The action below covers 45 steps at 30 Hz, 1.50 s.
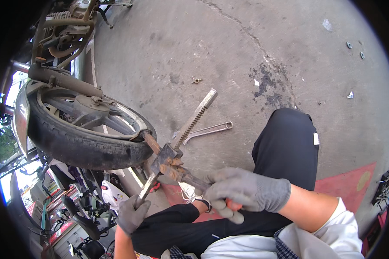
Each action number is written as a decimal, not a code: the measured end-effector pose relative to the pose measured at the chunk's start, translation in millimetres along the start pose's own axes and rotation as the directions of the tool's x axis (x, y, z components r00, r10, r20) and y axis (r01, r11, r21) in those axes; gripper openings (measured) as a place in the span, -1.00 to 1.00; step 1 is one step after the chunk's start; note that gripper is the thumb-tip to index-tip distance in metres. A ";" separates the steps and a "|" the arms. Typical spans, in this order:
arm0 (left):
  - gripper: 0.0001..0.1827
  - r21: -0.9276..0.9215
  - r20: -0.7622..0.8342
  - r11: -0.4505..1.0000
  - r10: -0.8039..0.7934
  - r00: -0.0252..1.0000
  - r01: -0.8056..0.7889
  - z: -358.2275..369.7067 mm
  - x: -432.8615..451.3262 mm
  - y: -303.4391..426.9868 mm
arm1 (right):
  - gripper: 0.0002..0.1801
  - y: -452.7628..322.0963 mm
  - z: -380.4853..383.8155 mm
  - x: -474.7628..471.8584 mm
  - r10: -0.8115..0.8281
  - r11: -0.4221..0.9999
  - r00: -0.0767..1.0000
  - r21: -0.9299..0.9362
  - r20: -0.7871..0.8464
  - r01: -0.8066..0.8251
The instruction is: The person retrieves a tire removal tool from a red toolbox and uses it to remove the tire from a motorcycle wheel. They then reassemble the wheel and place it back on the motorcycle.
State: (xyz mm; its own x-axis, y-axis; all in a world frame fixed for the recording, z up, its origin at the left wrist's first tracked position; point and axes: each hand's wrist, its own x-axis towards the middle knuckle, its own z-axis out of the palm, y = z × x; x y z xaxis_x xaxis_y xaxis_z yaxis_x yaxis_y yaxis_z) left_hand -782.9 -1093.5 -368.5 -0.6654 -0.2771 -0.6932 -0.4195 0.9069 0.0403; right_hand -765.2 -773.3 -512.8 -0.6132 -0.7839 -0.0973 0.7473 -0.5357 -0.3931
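Observation:
A rack-type tyre tool spans the gap between my hands and a motorcycle's front wheel. My left hand [133, 213], in a grey glove, grips the lower end of its toothed steel bar [199, 113]. Over the tool's lever [194, 181], which has an orange-red end [233, 204], closes my gloved right hand [243, 192]. The dark sliding block [167, 158] sits midway along the bar. From it a rusty arm [151, 142] reaches the rim edge of the black tyre [90, 152]. Where the arm meets the rim is partly hidden.
An adjustable wrench [207, 131] lies on the concrete floor [181, 42] behind the bar. A small metal fitting [197, 80] lies farther off. The motorcycle frame [68, 29] stands upper left, with several parked two-wheelers [84, 207] below. My bent knee [285, 139] is at right.

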 end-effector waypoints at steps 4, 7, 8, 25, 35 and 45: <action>-0.71 0.025 -0.185 0.999 0.031 0.982 -0.026 15.7 -5.2 -7.4 | -0.64 -9.9 35.7 11.8 0.316 0.895 0.949 0.328 0.015 -0.303; -0.63 0.105 -0.226 0.990 -0.073 0.971 0.099 12.8 -6.9 1.7 | -0.81 -1.0 47.6 12.6 0.176 0.912 0.980 0.360 0.091 -0.197; -0.62 0.078 -0.233 0.985 -0.134 0.963 0.156 11.4 -6.8 12.3 | -0.84 -5.2 60.7 12.4 0.174 0.919 0.984 0.351 0.045 -0.178; -0.62 0.241 -0.367 0.928 -0.183 0.912 0.283 -8.1 -10.6 8.5 | -0.87 114.2 115.8 77.9 -0.445 0.894 0.876 -0.152 -0.188 0.421; -0.61 0.305 -0.358 0.910 -0.164 0.919 0.282 -12.2 -9.6 -1.8 | -0.87 60.2 139.5 56.8 -0.493 0.084 0.870 -0.994 0.015 0.065; -0.59 0.100 -0.301 0.986 -0.095 0.949 0.130 7.4 -12.0 -5.2 | -0.65 102.2 173.5 104.4 -0.483 0.816 0.661 -0.570 -0.574 0.102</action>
State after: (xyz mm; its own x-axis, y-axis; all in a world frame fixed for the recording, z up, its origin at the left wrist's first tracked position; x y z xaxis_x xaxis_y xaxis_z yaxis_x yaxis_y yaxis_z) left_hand -768.2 -1092.5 -365.7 -0.7775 -0.4445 -0.4449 -0.4388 0.8902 -0.1225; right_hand -708.3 -964.3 -404.6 -0.9135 -0.0796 -0.3989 0.4012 -0.3380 -0.8514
